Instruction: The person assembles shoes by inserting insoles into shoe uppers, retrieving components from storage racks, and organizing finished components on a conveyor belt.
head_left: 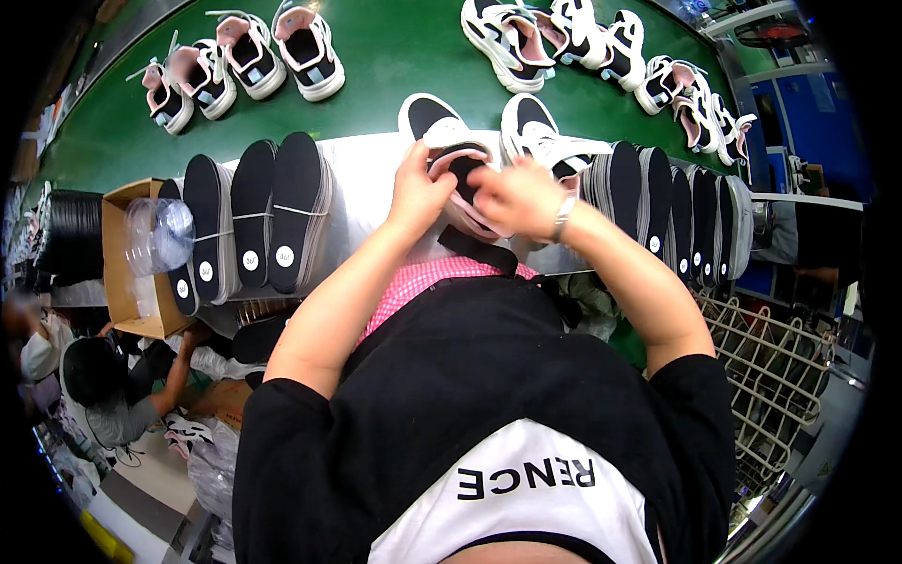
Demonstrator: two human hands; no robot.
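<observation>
A black-and-white sneaker (pixel 432 115) with a pink lining points away from me on the pale work surface. My left hand (pixel 418 195) grips its left side near the opening, thumb against the rim. Over the opening, my right hand (pixel 524 199) has its fingers curled; they are slightly blurred, and whatever they pinch is hidden. Black material shows inside the shoe. The matching sneaker (pixel 534 127) stands just to the right, partly behind my right hand. A dark flat strip (pixel 479 252) lies at the near edge, close to my apron.
Bundled black insoles (pixel 299 211) stand left, and more insole stacks (pixel 655 202) line the right. A cardboard box (pixel 117 254) holds clear plastic. Several sneakers (pixel 308 52) sit along the green table (pixel 395 47). A wire rack (pixel 761 376) is at right; another person (pixel 113 395) works lower left.
</observation>
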